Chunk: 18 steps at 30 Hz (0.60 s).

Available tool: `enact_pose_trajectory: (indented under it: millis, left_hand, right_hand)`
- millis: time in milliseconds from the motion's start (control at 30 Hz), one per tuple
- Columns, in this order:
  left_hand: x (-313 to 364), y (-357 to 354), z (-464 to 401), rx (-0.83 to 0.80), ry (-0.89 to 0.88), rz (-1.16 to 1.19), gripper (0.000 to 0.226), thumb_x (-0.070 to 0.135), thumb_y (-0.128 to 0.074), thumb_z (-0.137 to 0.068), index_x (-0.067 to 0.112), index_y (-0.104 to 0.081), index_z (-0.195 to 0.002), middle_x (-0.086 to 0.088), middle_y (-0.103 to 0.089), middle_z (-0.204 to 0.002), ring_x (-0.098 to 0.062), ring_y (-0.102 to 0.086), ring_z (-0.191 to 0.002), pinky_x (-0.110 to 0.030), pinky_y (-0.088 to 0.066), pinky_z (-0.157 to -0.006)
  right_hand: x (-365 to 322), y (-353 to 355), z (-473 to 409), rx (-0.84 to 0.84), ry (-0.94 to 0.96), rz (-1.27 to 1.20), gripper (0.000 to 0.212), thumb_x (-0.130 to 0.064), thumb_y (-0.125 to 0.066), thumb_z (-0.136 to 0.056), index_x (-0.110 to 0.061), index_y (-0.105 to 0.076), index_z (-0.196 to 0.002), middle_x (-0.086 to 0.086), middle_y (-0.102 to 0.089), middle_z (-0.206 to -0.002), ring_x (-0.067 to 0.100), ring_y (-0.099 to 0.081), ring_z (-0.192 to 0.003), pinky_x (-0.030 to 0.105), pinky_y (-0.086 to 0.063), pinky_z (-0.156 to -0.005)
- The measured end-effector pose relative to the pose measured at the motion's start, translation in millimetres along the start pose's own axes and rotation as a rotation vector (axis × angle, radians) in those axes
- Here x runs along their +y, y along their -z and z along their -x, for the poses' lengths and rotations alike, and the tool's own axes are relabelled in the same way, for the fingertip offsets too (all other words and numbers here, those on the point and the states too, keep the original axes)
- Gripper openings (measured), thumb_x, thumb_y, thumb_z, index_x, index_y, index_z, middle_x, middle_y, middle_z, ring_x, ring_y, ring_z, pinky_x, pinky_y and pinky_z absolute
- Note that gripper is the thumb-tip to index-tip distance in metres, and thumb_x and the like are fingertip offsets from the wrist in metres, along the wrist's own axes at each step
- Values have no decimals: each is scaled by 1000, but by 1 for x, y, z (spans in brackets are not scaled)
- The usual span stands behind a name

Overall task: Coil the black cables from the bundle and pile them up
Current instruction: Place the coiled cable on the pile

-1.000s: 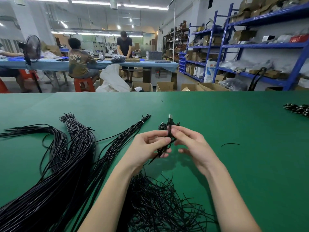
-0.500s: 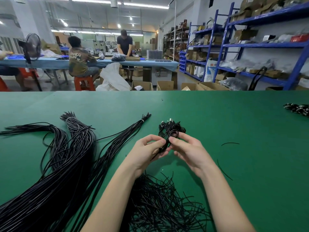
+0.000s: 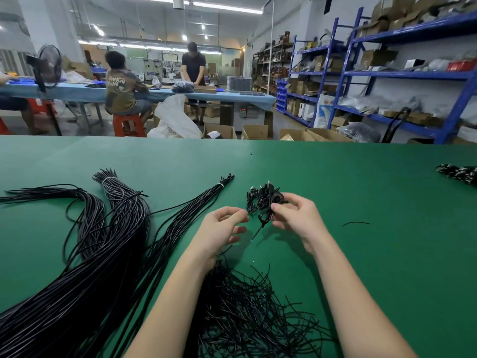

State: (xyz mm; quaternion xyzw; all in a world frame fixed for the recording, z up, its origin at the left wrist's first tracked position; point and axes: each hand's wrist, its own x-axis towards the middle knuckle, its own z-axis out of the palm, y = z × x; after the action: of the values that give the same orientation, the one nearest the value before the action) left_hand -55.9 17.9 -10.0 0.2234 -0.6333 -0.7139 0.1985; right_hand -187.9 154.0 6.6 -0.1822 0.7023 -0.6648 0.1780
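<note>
Long bundles of black cables point(image 3: 108, 254) lie across the left of the green table point(image 3: 361, 202), tied near their far ends. A small pile of coiled black cables point(image 3: 259, 198) sits at the table's middle. My right hand point(image 3: 296, 218) pinches a coiled cable point(image 3: 277, 200) at the pile's right side, its loose tail hanging down toward the table. My left hand point(image 3: 223, 228) hovers just left of the pile, fingers loosely curled, holding nothing.
A heap of short black wire ties point(image 3: 247, 313) lies between my forearms. One stray tie point(image 3: 356, 223) lies to the right. Another dark bundle point(image 3: 458, 174) sits at the far right edge. People work at a blue table behind; blue shelves stand to the right.
My left hand has let go of the coiled cable and drawn back to the left. My right hand has carried the coil forward and right onto the pile.
</note>
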Motion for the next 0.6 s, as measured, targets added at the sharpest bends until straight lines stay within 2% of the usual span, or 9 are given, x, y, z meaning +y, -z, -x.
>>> enact_pose_trajectory:
  millis: [100,167,233,333,433,600]
  left_hand:
    - [-2,0,-1,-1,3,-4,14,28,-70,-92,18,-74,-101,6,-78,-94,-14,-74,-90,-29,-60,-81]
    - [-2,0,-1,-3,9,-11,14,28,-70,-92,18,-74,-101,7,-78,-94,-14,-74,-90,-28,-60,-80]
    - [-1,1,-2,-7,10,-16,15,29,-70,-92,18,-75,-101,7,-78,-95,-13,-74,-91,-27,-60,-78]
    - [-1,3,-1,1,18,-14,15,28,-69,-93,17,-74,-101,5,-78,-97,-14,-74,-91,-26,-58,-76]
    - [-1,3,-1,-2,17,-27,16,28,-68,-93,16,-74,-102,4,-78,-98,-15,-75,-91,-26,-57,-76]
    - [1,1,1,-15,20,-59,19,30,-67,-94,16,-74,-103,5,-78,-98,-14,-75,-90,-30,-58,-83]
  right_hand:
    - [-15,-11,-40,33,57,187,38,-6,-73,-91,-15,-64,-128,12,-72,-102,19,-72,-71,32,-63,-70]
    - [-20,-18,-62,77,95,342,41,-11,-73,-90,-21,-64,-129,5,-68,-99,24,-71,-83,39,-63,-79]
    - [-17,-23,-76,119,136,529,43,-16,-72,-89,-27,-64,-130,2,-64,-100,25,-65,-95,37,-58,-85]
    - [-4,-27,-79,123,126,789,41,-23,-71,-87,-36,-65,-125,1,-66,-119,25,-62,-104,30,-50,-85]
    - [7,-32,-75,165,141,857,38,-28,-67,-88,-36,-65,-125,-1,-64,-127,26,-61,-113,30,-48,-87]
    - [10,-34,-59,192,168,835,37,-28,-63,-89,-31,-64,-125,0,-64,-125,25,-60,-116,32,-50,-93]
